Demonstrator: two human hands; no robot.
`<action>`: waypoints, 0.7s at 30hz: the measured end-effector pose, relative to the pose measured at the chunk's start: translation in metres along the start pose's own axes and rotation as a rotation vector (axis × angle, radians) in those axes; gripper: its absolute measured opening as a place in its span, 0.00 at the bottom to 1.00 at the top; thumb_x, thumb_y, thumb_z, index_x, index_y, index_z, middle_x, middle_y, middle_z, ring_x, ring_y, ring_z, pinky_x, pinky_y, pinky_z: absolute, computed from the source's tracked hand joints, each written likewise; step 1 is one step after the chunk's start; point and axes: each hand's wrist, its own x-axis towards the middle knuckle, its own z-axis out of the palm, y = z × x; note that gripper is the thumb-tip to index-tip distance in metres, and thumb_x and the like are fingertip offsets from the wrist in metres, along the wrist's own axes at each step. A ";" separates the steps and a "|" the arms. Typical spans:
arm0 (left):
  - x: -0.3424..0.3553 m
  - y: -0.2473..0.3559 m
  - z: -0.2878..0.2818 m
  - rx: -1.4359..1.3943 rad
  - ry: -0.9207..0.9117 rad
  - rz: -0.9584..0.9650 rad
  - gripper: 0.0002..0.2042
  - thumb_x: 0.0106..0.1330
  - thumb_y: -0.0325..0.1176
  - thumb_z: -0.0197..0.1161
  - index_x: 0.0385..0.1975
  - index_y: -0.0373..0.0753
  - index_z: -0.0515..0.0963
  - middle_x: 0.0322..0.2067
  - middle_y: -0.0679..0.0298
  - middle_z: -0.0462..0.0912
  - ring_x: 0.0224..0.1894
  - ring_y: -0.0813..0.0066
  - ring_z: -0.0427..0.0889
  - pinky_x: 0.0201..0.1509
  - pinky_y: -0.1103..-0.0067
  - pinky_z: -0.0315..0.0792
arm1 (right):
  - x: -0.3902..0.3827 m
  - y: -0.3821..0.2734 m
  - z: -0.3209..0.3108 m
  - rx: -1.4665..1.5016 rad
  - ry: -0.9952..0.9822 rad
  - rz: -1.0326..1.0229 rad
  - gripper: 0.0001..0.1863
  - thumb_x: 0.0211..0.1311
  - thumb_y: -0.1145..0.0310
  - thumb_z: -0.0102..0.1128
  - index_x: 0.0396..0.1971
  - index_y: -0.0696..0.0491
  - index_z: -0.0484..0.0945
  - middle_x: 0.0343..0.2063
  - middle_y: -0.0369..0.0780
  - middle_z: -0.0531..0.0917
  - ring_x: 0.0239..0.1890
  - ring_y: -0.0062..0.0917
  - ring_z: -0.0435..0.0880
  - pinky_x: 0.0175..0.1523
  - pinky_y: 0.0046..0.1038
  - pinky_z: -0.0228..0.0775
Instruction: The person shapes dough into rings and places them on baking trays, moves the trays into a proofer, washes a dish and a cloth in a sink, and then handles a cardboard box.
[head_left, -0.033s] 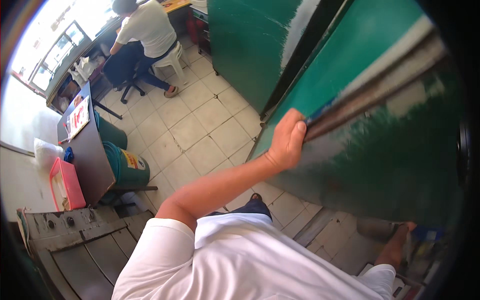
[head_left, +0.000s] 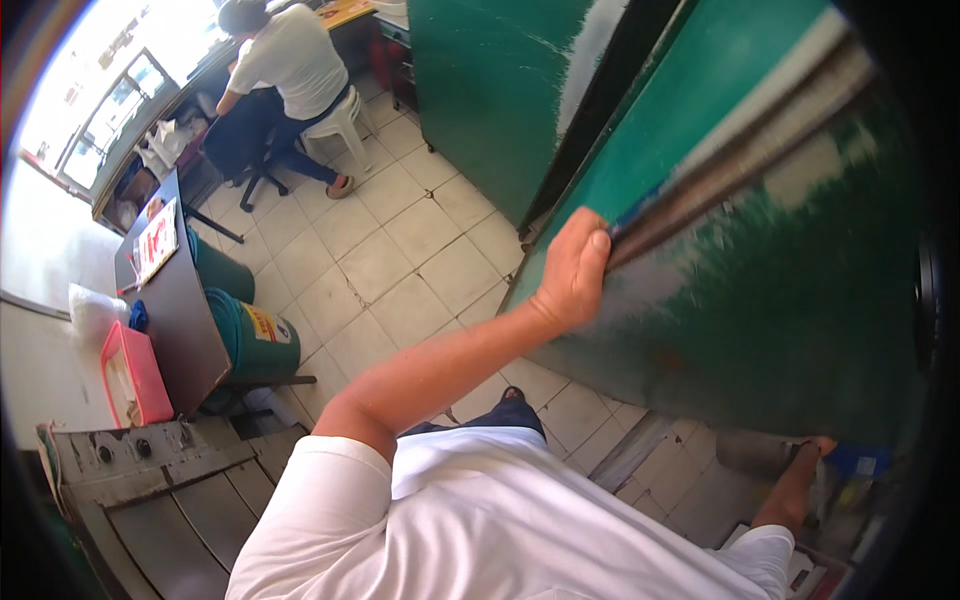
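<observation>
My left hand [head_left: 572, 272] reaches forward and is closed on the edge of a large green metal door [head_left: 760, 280]; the fingers wrap around the edge and the thumb lies on the face toward me. A second green panel [head_left: 490, 90] stands behind it across a dark gap. My right arm hangs at the lower right, and my right hand [head_left: 818, 446] is mostly hidden under the door's lower edge, beside a grey object [head_left: 750, 452]. I cannot tell what it holds.
A person in a white shirt [head_left: 290, 60] sits on a white stool at a desk at the far left. A dark table [head_left: 180, 310] carries papers and a pink box [head_left: 135, 375], with green bins [head_left: 250, 335] below it. A grey metal unit [head_left: 150, 480] sits at the lower left.
</observation>
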 end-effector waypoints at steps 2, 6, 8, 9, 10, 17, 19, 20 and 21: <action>0.021 -0.014 0.020 0.015 0.055 0.005 0.17 0.75 0.41 0.42 0.31 0.33 0.68 0.28 0.50 0.65 0.31 0.52 0.67 0.38 0.67 0.65 | 0.020 0.013 0.021 -0.034 0.015 0.002 0.16 0.65 0.70 0.53 0.50 0.61 0.77 0.46 0.46 0.85 0.38 0.38 0.86 0.37 0.39 0.82; 0.068 -0.052 0.052 0.043 0.056 -0.035 0.19 0.75 0.43 0.41 0.28 0.33 0.67 0.25 0.50 0.63 0.28 0.54 0.63 0.36 0.66 0.65 | 0.058 0.056 0.057 -0.113 0.038 0.015 0.16 0.63 0.69 0.55 0.48 0.61 0.78 0.46 0.47 0.85 0.39 0.39 0.86 0.37 0.39 0.82; 0.094 -0.090 0.067 -0.055 0.128 -0.058 0.21 0.75 0.44 0.42 0.28 0.31 0.68 0.25 0.50 0.64 0.28 0.57 0.61 0.36 0.66 0.65 | 0.105 0.038 0.042 -0.190 0.103 -0.070 0.16 0.60 0.67 0.60 0.43 0.63 0.80 0.45 0.51 0.85 0.39 0.42 0.87 0.39 0.40 0.81; 0.109 -0.097 0.068 -0.122 0.179 -0.074 0.21 0.75 0.44 0.42 0.27 0.31 0.69 0.23 0.50 0.64 0.28 0.59 0.61 0.36 0.66 0.65 | 0.157 -0.013 -0.001 -0.247 0.169 -0.166 0.17 0.58 0.66 0.62 0.41 0.63 0.82 0.45 0.52 0.85 0.40 0.43 0.87 0.40 0.40 0.81; 0.123 -0.103 0.087 -0.100 0.163 -0.138 0.23 0.76 0.46 0.41 0.27 0.30 0.69 0.22 0.50 0.65 0.28 0.59 0.60 0.36 0.66 0.65 | 0.127 0.021 0.026 -0.194 0.169 -0.139 0.16 0.60 0.67 0.58 0.43 0.63 0.80 0.46 0.52 0.84 0.41 0.42 0.86 0.42 0.40 0.80; 0.233 -0.187 0.088 0.143 0.390 -0.356 0.38 0.71 0.61 0.43 0.45 0.20 0.79 0.45 0.34 0.81 0.51 0.40 0.78 0.59 0.62 0.67 | -0.094 -0.033 0.120 0.357 0.029 -0.094 0.19 0.71 0.72 0.38 0.54 0.63 0.72 0.52 0.48 0.79 0.47 0.35 0.80 0.53 0.37 0.76; 0.257 -0.201 0.108 0.087 0.392 -0.446 0.39 0.71 0.62 0.44 0.48 0.21 0.79 0.48 0.36 0.81 0.53 0.42 0.78 0.60 0.63 0.67 | -0.106 -0.055 0.100 0.500 -0.028 -0.061 0.19 0.72 0.72 0.37 0.55 0.63 0.72 0.53 0.47 0.79 0.48 0.34 0.80 0.55 0.36 0.76; 0.267 -0.206 0.117 0.061 0.420 -0.469 0.39 0.70 0.62 0.44 0.48 0.21 0.79 0.49 0.37 0.81 0.52 0.43 0.79 0.60 0.63 0.67 | -0.106 -0.053 0.093 0.415 -0.050 -0.136 0.19 0.72 0.72 0.37 0.55 0.63 0.72 0.53 0.47 0.79 0.48 0.34 0.80 0.56 0.36 0.75; 0.278 -0.211 0.124 0.042 0.452 -0.491 0.39 0.70 0.62 0.45 0.49 0.21 0.78 0.49 0.38 0.81 0.52 0.45 0.79 0.60 0.64 0.68 | -0.107 -0.051 0.091 0.330 -0.077 -0.204 0.20 0.72 0.71 0.37 0.56 0.63 0.71 0.53 0.46 0.79 0.48 0.34 0.80 0.56 0.35 0.75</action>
